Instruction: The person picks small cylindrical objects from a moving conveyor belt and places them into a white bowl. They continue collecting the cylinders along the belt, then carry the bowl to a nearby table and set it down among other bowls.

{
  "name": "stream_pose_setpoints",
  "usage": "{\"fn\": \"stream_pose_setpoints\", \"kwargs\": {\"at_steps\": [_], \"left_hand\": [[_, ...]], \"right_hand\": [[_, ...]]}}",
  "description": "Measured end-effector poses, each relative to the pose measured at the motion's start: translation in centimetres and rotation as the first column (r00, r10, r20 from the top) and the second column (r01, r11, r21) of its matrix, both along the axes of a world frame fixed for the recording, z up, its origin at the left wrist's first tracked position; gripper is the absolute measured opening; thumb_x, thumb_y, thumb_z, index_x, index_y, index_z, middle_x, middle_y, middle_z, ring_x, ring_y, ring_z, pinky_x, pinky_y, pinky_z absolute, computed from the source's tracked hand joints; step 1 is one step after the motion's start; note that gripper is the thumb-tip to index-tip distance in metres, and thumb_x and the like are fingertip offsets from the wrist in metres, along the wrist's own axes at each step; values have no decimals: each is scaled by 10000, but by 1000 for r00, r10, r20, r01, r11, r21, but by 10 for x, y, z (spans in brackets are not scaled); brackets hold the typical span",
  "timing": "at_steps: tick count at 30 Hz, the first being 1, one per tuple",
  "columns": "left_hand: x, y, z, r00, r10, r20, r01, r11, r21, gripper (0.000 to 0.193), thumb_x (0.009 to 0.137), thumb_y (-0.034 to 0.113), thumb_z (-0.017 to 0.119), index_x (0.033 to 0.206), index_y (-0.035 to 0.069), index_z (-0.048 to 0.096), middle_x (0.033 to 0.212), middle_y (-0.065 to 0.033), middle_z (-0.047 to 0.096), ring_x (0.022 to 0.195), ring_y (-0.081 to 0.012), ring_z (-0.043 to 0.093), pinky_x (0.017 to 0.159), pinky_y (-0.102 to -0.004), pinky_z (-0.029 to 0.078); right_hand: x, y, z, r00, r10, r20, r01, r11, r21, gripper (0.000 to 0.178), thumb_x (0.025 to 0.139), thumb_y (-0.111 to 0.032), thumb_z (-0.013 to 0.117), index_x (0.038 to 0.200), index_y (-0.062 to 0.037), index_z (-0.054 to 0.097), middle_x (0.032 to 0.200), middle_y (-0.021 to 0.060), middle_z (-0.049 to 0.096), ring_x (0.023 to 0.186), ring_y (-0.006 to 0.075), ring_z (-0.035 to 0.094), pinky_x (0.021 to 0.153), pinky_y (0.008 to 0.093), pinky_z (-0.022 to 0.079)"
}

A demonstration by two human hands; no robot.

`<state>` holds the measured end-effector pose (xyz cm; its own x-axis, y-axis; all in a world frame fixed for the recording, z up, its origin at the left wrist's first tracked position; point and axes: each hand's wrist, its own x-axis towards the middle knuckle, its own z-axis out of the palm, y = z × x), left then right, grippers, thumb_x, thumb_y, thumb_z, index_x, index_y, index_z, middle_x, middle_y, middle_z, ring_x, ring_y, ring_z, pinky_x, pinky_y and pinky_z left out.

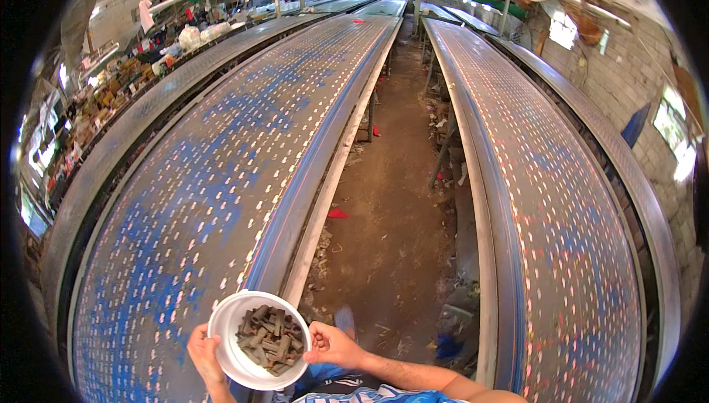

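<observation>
Between my hands is a round white bowl (pixel 224 359), tilted so that its inside shows. Many short, dark grey-brown pieces (pixel 275 342), curled or tube-like, lie in it toward the right side; their exact kind I cannot make out. My left hand (pixel 204 353) grips the bowl's left rim, thumb on the near face. On the opposite rim, my right hand (pixel 329 345) pinches the edge between thumb and bent fingers. The bowl is held at the near end of a long table (pixel 244 145) whose grey top carries blue stains and rows of small pale marks.
A second long table (pixel 546 181) with similar pale marks runs along the right. Between the two lies a brown dirt aisle (pixel 391 204) with scraps along its edges and a red scrap (pixel 337 213). Piled goods (pixel 111 100) stand at the far left, a block wall (pixel 628 71) at the right.
</observation>
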<state>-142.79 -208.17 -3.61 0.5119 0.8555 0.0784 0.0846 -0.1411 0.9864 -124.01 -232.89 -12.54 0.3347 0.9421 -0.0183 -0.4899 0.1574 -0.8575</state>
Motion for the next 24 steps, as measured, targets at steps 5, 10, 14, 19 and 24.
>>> {"fn": "stream_pose_setpoints", "kwargs": {"at_steps": [5,10,14,19,24], "left_hand": [[148,30,4,999,27,-23,-27,999,-22,379,773,187,650,1037,-75,722,897,-79,727,759,-131,630,721,-259,496],[313,80,-4,999,30,10,-28,991,-130,416,751,196,681,1061,-74,739,891,-93,744,754,-141,656,704,-269,510],[467,95,19,1000,4,6,-3,987,-161,362,764,106,718,1082,-65,738,785,-58,726,668,-114,647,643,-254,488],[627,112,22,995,-98,-15,94,979,-179,288,808,17,715,1084,-60,729,694,-4,681,593,-59,585,576,-231,423],[767,124,17,998,-65,26,69,979,-191,292,806,21,714,1075,-91,735,661,18,655,587,-42,560,575,-226,405]], "right_hand": [[141,23,23,999,-37,38,38,999,-25,389,935,-195,879,1045,-69,529,922,-55,585,826,16,562,747,195,491],[305,61,39,992,20,124,-1,988,-153,365,948,-196,863,1026,-68,530,887,-29,637,801,45,620,748,227,533],[424,65,55,999,17,40,-7,974,-228,378,957,-253,855,1053,-40,558,917,24,686,812,87,674,725,254,564],[559,73,24,994,-93,-53,80,974,-211,372,983,-183,815,1205,-19,565,1020,57,696,883,107,693,794,277,596],[702,91,27,981,-168,-102,145,970,-197,310,993,-146,800,1161,-32,565,1002,35,672,885,103,681,796,285,605]]}}
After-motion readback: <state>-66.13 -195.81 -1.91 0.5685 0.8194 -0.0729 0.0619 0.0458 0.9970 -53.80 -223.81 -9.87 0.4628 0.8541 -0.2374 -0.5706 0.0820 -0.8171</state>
